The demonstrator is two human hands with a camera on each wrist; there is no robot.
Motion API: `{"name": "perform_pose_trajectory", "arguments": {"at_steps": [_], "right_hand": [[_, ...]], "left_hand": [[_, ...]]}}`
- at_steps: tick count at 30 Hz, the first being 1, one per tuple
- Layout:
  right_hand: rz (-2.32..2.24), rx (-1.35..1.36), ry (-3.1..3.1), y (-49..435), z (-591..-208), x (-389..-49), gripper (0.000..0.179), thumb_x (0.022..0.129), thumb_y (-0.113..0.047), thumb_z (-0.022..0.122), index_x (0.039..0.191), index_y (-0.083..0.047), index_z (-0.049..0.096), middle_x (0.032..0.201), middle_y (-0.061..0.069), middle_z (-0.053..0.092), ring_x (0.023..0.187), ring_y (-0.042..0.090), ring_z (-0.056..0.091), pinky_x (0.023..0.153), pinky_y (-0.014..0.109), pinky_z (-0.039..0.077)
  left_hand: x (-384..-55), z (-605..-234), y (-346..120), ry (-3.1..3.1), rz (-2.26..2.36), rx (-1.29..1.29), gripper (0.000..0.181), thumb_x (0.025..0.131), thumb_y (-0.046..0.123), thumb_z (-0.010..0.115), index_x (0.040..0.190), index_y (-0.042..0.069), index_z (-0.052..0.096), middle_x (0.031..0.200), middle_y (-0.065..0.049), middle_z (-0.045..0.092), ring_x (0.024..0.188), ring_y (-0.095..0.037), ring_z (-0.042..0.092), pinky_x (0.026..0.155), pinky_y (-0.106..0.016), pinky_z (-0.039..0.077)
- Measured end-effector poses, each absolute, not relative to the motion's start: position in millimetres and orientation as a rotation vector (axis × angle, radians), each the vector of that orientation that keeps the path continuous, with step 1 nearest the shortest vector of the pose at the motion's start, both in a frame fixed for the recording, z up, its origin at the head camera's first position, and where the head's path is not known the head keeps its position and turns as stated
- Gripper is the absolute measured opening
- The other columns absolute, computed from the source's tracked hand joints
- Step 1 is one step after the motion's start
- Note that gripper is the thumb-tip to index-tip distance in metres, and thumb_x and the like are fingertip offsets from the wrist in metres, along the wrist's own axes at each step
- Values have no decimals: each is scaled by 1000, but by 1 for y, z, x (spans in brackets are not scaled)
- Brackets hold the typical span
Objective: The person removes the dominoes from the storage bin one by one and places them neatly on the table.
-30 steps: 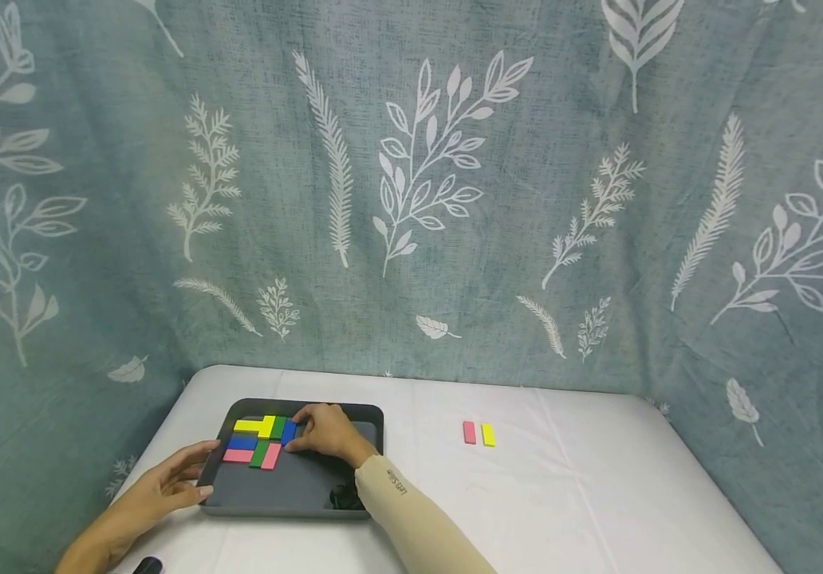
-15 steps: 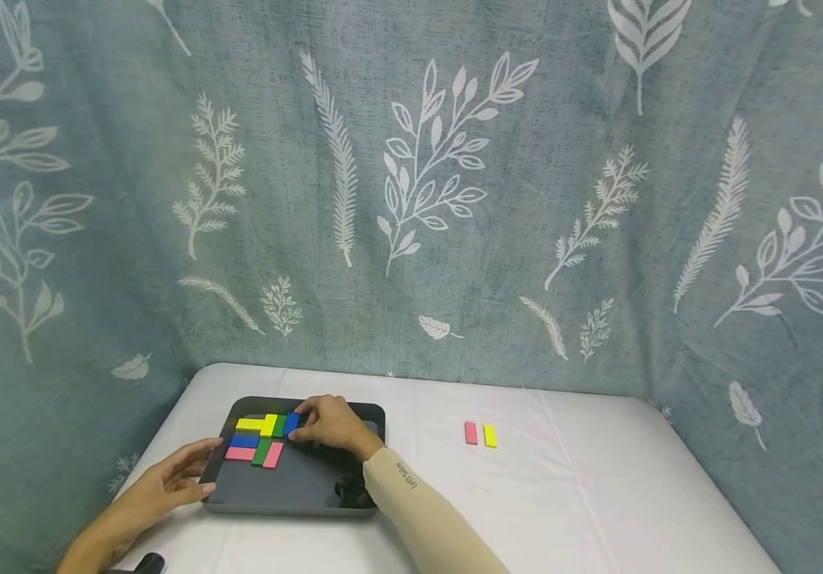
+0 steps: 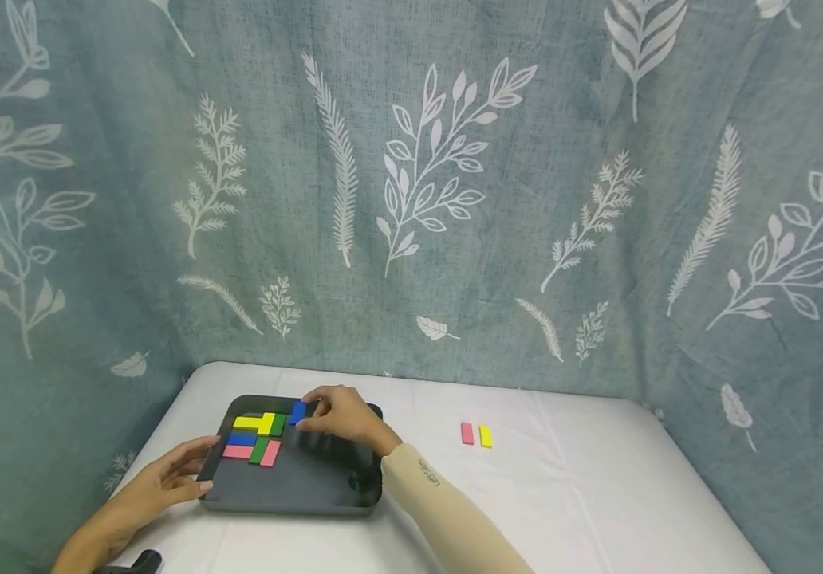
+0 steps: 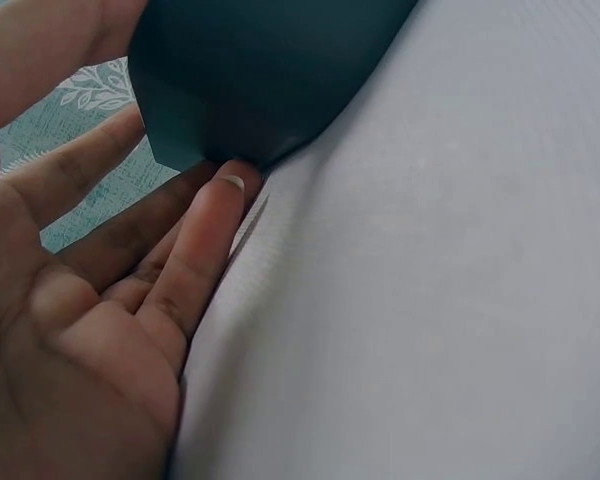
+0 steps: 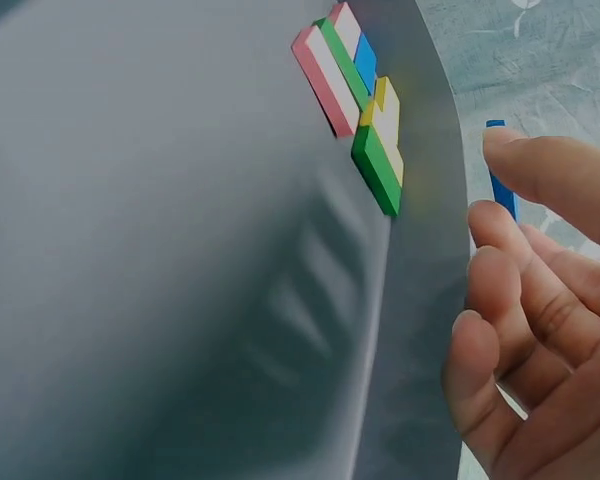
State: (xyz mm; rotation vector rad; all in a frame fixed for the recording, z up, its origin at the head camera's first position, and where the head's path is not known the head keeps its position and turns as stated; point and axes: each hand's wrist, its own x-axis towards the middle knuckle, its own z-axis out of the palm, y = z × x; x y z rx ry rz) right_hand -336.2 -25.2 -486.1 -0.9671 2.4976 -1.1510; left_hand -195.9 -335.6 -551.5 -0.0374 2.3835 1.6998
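Observation:
In the head view a dark grey tray (image 3: 297, 498) lies on the white table. My right hand (image 3: 343, 416) is over its back part and pinches a small blue block (image 3: 297, 412) between thumb and fingers. The right wrist view shows this blue block (image 5: 503, 190) above the tray's wall, partly hidden by fingers. To its left a green block (image 3: 278, 425) lies beside yellow blocks (image 3: 250, 422), with blue, pink and another green block in front, all packed together. My left hand (image 3: 167, 478) touches the tray's left rim with spread thumb and fingertips.
On the table right of the tray lie a pink block (image 3: 466, 433) and a yellow block (image 3: 486, 436), side by side. A leaf-patterned green cloth (image 3: 411, 199) hangs behind and at both sides. Near the left wrist is a black object (image 3: 144, 561).
My right hand has drawn the blue block away from the green one, rightward and slightly back, leaving a gap. My left hand stays at the rim.

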Motion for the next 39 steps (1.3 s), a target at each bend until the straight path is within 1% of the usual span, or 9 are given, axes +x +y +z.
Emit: {"name": "perform_pose_trajectory", "arguments": {"at_steps": [5,9,16,23,26,28,31,33,39], "right_hand": [[-1136,-974,2530,-6,-480,-336,46,90,-30,82,130,-11,68,79,-6,69,66,13,65,62,26,52],[-1137,-991,2540,11,-479,-338,48,90,-31,82,131,-11,68,79,-6,70,65,10,64,63,26,52],[-1167,-986,2575,40,-474,-342,46,89,-32,83,130,-14,69,79,-6,70,66,10,62,62,26,51],[-1190,-950,2611,70,-470,-339,45,88,-33,83,129,-17,69,80,-4,69,66,21,65,58,28,50],[-1201,-940,2623,82,-469,-337,45,89,-32,83,129,-17,69,80,-4,70,64,19,63,58,28,50],[-1201,-933,2636,89,-468,-336,45,89,-32,83,129,-17,69,79,-4,71,62,15,61,58,28,50],[-1187,-931,2658,99,-468,-336,46,90,-32,82,131,-17,68,80,-5,71,61,12,59,59,28,50],[-1179,-921,2675,106,-467,-336,45,90,-32,82,131,-17,68,81,-6,70,61,12,59,59,28,49],[-1151,-905,2719,120,-468,-336,45,91,-32,81,131,-17,68,82,-7,69,63,13,57,60,29,48]], "left_hand": [[-198,-550,-334,2392,1684,-48,84,95,35,75,162,14,29,160,-26,30,136,-42,37,102,-60,42],[-197,-547,-333,2381,1676,-72,85,95,36,75,163,14,28,160,-27,29,137,-44,36,101,-59,43],[-197,-544,-332,2382,1657,-85,88,94,40,76,163,15,27,161,-27,28,138,-45,34,102,-61,42],[-197,-546,-332,2383,1650,-58,87,96,39,74,164,14,25,161,-27,27,137,-44,36,102,-59,42],[-197,-546,-332,2390,1639,-34,86,97,38,72,164,13,24,161,-28,26,136,-43,38,101,-59,43],[-196,-546,-332,2388,1635,-27,85,97,38,72,164,14,25,163,-26,25,137,-43,37,102,-58,43],[-195,-544,-332,2386,1632,-10,84,98,38,70,164,12,24,164,-26,23,137,-43,36,102,-57,42],[-196,-543,-331,2379,1635,-21,84,98,38,71,163,13,26,164,-25,23,138,-43,35,103,-56,42],[-196,-546,-333,2376,1641,-43,84,97,37,72,164,13,26,161,-27,27,136,-43,38,99,-59,44]]}}
